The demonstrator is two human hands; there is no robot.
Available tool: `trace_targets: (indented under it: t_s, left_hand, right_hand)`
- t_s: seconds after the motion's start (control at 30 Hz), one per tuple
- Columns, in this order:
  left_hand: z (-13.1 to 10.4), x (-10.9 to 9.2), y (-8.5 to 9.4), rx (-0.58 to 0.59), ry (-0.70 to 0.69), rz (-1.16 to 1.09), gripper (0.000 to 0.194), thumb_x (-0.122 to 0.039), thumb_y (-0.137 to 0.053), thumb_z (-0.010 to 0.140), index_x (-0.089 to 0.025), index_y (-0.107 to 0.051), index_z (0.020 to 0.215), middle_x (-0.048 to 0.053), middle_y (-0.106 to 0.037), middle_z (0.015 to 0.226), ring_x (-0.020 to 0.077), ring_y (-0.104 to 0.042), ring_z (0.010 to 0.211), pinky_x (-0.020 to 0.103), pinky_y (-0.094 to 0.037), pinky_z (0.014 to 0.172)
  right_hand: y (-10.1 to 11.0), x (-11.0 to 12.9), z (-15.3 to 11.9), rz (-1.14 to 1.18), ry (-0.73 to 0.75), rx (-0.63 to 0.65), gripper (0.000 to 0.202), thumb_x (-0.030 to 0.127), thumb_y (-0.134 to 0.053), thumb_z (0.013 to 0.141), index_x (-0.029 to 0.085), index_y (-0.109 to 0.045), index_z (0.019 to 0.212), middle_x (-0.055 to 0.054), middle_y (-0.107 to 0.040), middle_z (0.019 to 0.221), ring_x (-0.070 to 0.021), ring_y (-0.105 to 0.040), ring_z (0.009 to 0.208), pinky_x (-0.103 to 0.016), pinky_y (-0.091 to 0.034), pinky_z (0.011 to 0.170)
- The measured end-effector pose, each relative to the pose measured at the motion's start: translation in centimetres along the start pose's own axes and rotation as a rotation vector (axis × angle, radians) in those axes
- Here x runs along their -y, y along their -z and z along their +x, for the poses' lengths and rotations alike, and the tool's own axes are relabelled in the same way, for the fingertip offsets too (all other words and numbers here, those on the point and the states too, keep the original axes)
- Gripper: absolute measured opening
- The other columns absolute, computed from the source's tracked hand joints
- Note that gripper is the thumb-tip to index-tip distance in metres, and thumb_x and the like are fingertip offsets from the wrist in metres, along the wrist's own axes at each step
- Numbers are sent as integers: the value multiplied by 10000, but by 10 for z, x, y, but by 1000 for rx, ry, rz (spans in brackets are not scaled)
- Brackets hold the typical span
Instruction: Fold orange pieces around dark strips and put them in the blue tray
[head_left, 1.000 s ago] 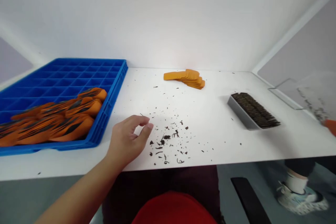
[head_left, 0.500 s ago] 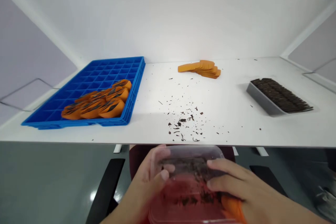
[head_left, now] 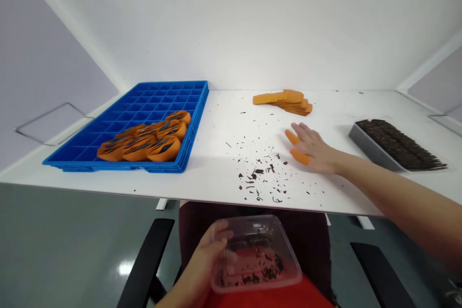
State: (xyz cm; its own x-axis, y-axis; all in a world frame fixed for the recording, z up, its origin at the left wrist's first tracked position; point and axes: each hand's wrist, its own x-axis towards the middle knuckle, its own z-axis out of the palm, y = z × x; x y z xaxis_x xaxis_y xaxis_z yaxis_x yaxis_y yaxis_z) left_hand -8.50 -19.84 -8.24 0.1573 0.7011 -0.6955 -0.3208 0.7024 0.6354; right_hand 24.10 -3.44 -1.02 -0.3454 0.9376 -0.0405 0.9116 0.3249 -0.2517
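My left hand [head_left: 205,261] grips the left side of a clear plastic container [head_left: 289,246] below the table's front edge, over my lap. Dark flakes lie along the container's bottom. Over the white table hovers my right hand [head_left: 315,150], its fingers spread and holding nothing. Orange finger covers [head_left: 300,156] sit on two of its digits. Just left of it, dark crumbs and shreds [head_left: 259,172] are scattered on the tabletop; whether the hand touches the table I cannot tell.
At left, a blue compartment tray [head_left: 159,87] carries several orange bundles with dark strips [head_left: 164,148]. A fanned stack of orange pieces [head_left: 288,101] lies at the back. On the right, a grey bin [head_left: 373,150] holds rows of dark thin strips [head_left: 397,142]. Armrests [head_left: 146,260] flank my lap.
My right hand has let go of the container and moved up and right over the table, fingers spread. The container, still in my left hand, now shows its inside more plainly.
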Motion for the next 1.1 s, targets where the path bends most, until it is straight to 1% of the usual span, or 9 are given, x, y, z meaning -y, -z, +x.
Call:
trace_targets:
  t_s: [0.07,0.17,0.37,0.47,0.6,0.7,0.8,0.9,1.1]
  left_hand:
    - [8,-2,-1,-1,-29,1,499,-318,-633,666,-238,-458,1126,77,-497,1122,113,-583,572,256,-421,494]
    - [11,-9,-2,14,-122,2,485,-228,-641,655,-238,-486,1114,70,-499,1150,124,-594,671,252,-446,550]
    - [5,-11,-3,111,-176,2,484,-179,-642,656,-235,-510,1118,68,-504,1182,142,-575,739,238,-427,560]
    - [5,-9,-4,149,-175,11,495,-177,-642,653,-229,-507,1127,75,-496,1198,150,-580,760,243,-435,582]
    - [10,-9,-4,190,-203,11,494,-176,-632,642,-240,-513,1117,67,-486,1192,145,-586,758,237,-427,570]
    - [12,-13,-6,156,-213,15,530,-146,-614,603,-244,-523,1116,62,-495,1186,132,-586,738,248,-437,594]
    - [12,-20,-9,126,-204,-3,538,-106,-587,559,-235,-552,1080,53,-510,1174,124,-581,730,246,-438,600]
    - [11,-24,-10,119,-202,-15,494,-78,-577,530,-211,-590,1007,44,-534,1141,123,-579,721,239,-432,591]
    - [20,-22,-5,103,-176,-10,564,-43,-539,484,-215,-589,1019,36,-560,1119,129,-579,681,221,-402,521]
  right_hand:
    - [-11,1,32,-68,-2,72,637,645,-345,827,183,-514,1230,-91,-112,1524,-377,8,1383,-642,-90,1074]
    - [-21,18,44,-80,104,59,747,673,-383,805,180,-372,1366,-106,-101,1524,-384,15,1380,-632,-67,1076]
    - [-25,69,-7,-15,372,133,745,634,-439,809,219,-308,1413,-79,-133,1519,-374,-11,1382,-632,-80,1069]
    - [-23,69,-13,152,457,168,653,628,-284,876,286,-254,1431,-2,-82,1530,-302,-43,1396,-563,-104,1099]
    - [-19,36,41,285,273,4,667,585,35,903,269,-162,1456,35,-73,1532,-208,-16,1405,-458,-125,1125]
    - [-17,20,97,139,191,-2,688,608,-222,899,180,-249,1438,-39,-160,1517,-263,-33,1401,-488,-96,1126]
    - [-16,33,127,23,222,60,582,503,-384,894,208,-349,1395,-42,-227,1495,-296,-114,1390,-548,-99,1110]
    - [-17,64,116,-29,353,79,537,451,-398,904,253,-333,1399,-33,-229,1491,-282,-171,1379,-558,-114,1106]
    - [-21,105,37,32,813,198,778,486,-590,784,267,-232,1439,-50,-194,1500,-268,-169,1379,-516,-89,1121]
